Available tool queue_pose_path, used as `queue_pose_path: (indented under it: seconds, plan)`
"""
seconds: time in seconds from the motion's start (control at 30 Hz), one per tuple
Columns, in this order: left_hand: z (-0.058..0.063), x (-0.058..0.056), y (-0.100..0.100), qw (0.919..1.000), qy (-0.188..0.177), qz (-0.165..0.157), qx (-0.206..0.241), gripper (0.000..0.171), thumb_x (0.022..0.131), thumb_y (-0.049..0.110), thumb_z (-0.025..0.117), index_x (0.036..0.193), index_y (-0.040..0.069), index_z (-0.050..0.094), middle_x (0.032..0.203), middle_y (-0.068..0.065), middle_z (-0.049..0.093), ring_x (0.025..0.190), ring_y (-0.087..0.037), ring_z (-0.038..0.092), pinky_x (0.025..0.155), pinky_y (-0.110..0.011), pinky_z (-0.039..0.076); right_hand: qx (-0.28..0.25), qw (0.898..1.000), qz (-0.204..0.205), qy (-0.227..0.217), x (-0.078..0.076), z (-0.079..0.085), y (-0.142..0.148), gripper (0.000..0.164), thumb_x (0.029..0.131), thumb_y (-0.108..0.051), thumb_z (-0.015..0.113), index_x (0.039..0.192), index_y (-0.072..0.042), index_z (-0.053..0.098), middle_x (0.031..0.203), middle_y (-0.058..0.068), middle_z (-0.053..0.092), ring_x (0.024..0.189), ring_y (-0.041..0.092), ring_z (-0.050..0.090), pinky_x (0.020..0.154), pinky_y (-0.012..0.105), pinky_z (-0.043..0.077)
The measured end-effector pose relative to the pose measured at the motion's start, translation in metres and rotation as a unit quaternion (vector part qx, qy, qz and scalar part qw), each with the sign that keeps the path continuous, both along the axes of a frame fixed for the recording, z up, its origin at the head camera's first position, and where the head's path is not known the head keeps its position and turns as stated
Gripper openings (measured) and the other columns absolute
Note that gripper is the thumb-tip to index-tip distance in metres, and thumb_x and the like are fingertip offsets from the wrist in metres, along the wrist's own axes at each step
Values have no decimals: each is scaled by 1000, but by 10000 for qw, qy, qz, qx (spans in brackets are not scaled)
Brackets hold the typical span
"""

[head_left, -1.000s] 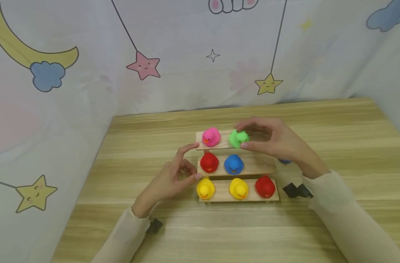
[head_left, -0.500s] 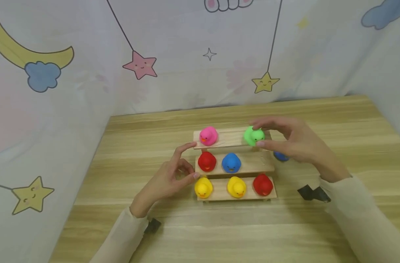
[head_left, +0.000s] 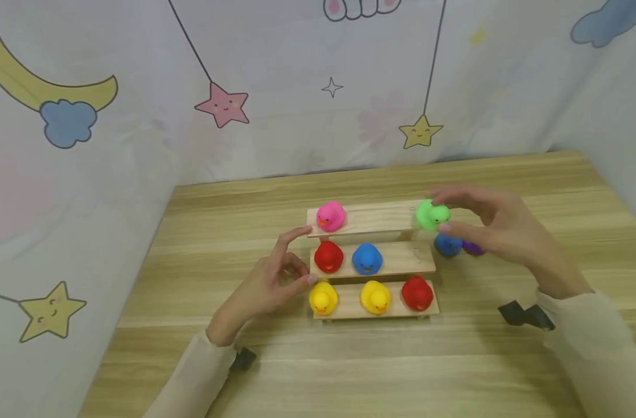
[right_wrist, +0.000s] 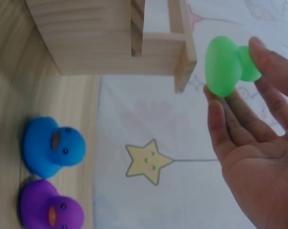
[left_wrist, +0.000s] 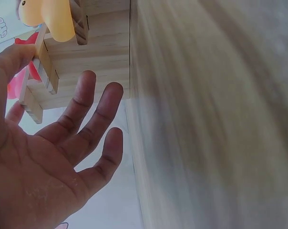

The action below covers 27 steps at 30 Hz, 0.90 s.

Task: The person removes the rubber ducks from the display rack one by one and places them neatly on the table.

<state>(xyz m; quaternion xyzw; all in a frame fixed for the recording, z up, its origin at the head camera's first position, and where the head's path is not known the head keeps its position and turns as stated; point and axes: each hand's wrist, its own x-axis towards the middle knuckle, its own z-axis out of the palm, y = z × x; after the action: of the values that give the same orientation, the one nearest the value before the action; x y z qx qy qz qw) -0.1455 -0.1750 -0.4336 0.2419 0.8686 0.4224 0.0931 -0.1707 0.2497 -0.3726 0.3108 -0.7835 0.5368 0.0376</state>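
My right hand [head_left: 511, 226] pinches a green rubber duck [head_left: 431, 215] between thumb and fingers. In the right wrist view the green duck [right_wrist: 222, 67] hangs in the air just off the end of the top shelf. My left hand [head_left: 265, 284] touches the left end of a three-tier wooden rack [head_left: 380, 217] with its index fingertip and thumb; in the left wrist view the other fingers of that hand [left_wrist: 53, 152] are spread loosely. A pink duck [head_left: 330, 216] sits on the top tier. The middle tier bears a red duck [head_left: 328, 256] and a blue duck [head_left: 367, 259].
On the bottom tier stand two yellow ducks [head_left: 323, 298] and a red duck [head_left: 417, 294]. Another blue duck [right_wrist: 48, 148] and a purple duck [right_wrist: 48, 207] sit on the table right of the rack. A printed cloth [head_left: 297, 133] hangs behind the table.
My right hand has moved the green duck rightward from the middle of the top tier to past its right end, uncovering the blue and purple ducks on the table. The left hand stays at the rack.
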Motion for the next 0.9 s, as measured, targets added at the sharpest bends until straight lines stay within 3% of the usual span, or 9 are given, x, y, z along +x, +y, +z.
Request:
queue_pose_path:
  seconds: [0.2,0.53,0.77,0.9]
  plan:
    - [-1,0,0,10000,7,-23,3,88,98,20,79,165,37,24,94,4,75,88,-10,71,88,-43,62,-494,9986,130,-100,1,-8,13,42,85,24,72,124,9,69,138,6,73,133,10,65,113,15,48]
    - [-1,-1,0,10000,-31,-5,14,88,99,21,79,165,38,23,95,4,75,89,-10,71,87,-40,62,60,9980,-570,-284,6,-18,27,40,88,20,74,125,6,70,138,1,73,130,4,67,110,11,48]
    - [0,0,0,10000,-31,-4,19,88,99,20,79,165,38,23,95,3,75,89,-10,71,87,-40,62,-98,9970,-660,-390,6,-32,42,39,88,22,72,124,9,68,138,1,73,131,4,66,110,11,48]
    - [1,0,1,10000,-45,22,-15,89,98,21,79,165,38,23,96,4,75,89,-10,71,88,-41,62,88,9960,-792,-396,4,-37,52,37,89,21,71,124,9,67,139,-1,72,131,1,66,109,9,48]
